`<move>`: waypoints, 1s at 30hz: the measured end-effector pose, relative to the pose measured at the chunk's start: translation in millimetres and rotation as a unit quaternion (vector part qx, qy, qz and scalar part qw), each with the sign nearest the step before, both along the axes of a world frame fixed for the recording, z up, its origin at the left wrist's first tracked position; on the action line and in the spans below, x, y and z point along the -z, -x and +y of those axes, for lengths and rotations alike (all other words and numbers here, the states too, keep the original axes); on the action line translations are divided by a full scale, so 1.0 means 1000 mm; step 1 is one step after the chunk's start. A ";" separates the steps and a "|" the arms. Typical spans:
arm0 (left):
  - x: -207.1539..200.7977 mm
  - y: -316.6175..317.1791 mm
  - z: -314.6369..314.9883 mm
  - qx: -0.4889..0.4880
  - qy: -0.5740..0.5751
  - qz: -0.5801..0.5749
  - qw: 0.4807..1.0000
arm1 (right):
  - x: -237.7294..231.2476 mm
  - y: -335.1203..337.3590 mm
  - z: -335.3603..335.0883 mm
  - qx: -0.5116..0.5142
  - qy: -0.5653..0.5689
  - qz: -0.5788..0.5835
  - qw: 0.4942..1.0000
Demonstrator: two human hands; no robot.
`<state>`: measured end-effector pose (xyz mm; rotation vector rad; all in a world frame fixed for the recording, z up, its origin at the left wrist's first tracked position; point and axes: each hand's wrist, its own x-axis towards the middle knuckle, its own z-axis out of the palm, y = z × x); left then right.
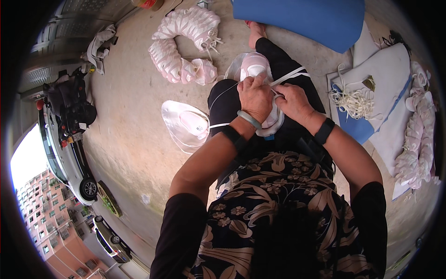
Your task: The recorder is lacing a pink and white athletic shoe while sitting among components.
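A pale pink and white shoe upper (255, 60) lies across my lap, its toe pointing away from me. My left hand (256, 98) is closed over its lacing area, fingers bent and pressed against it. Beside it, my right hand (295, 103) pinches a white shoelace (292, 74) at the upper's right side. The lace's loose part stretches over my right thigh. Another white strand shows at my left thigh. What lies beneath my left fingers is hidden. On the floor to the left rests a second pale upper (193, 123) with a wide thin margin.
A curved row of nested pink-white uppers (169, 56) lies ahead on the left. To the right, a heap of cream laces (355, 103) sits on grey and blue sheets (395, 69), with more uppers (416, 144) beyond. A blue panel (302, 18) stands ahead; a scooter (72, 100) is far left.
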<state>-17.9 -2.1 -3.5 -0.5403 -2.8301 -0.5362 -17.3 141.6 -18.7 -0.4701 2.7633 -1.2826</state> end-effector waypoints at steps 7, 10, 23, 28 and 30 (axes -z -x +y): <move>-0.028 -0.015 -0.014 0.059 -0.064 -0.003 0.996 | -0.011 -0.009 0.006 0.030 0.038 -0.072 0.996; -0.059 -0.039 -0.064 0.071 -0.008 0.011 0.997 | -0.013 -0.014 0.008 0.043 0.042 -0.103 0.993; -0.059 -0.165 -0.318 -0.402 0.448 -0.333 0.726 | 0.012 0.002 0.010 0.095 0.100 -0.157 0.978; -0.041 -0.101 -0.213 -0.142 0.086 -0.067 0.984 | -0.009 0.005 -0.003 0.027 0.083 -0.117 0.989; -0.047 -0.073 -0.162 -0.061 -0.013 -0.057 0.996 | -0.012 0.004 -0.006 0.006 0.043 -0.042 0.998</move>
